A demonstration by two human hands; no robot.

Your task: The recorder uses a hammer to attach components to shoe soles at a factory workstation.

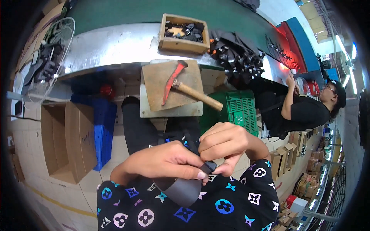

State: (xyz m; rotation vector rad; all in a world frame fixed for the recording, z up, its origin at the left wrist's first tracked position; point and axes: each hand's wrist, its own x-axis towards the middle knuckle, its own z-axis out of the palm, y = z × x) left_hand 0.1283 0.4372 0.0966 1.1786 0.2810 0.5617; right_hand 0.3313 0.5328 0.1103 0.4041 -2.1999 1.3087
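The left hand [173, 161] held a dark grey curved piece [183, 192] just in front of a patterned shirt [200, 217], its fingers closed around the piece and its thumb by the black end [208, 166], while the right hand [225, 144] curled over that end, thumb against it. Good handling seemed to call for a firm left hold, with the right fingertips working close to the end in small, even presses. Whether the right fingers truly pinched could not be told; the left hand covered the piece's middle, hiding how it met the end. Ahead of the grip, a red-headed hammer [184, 87] lay on a brown board [154, 94]; ahead and right, a green crate [242, 111] was partly blocked by the right hand. Farther ahead sat a wooden box [183, 46], its jumbled contents hard to sort by eye. Well to the right, a co-worker [308, 111] held something too small to identify.
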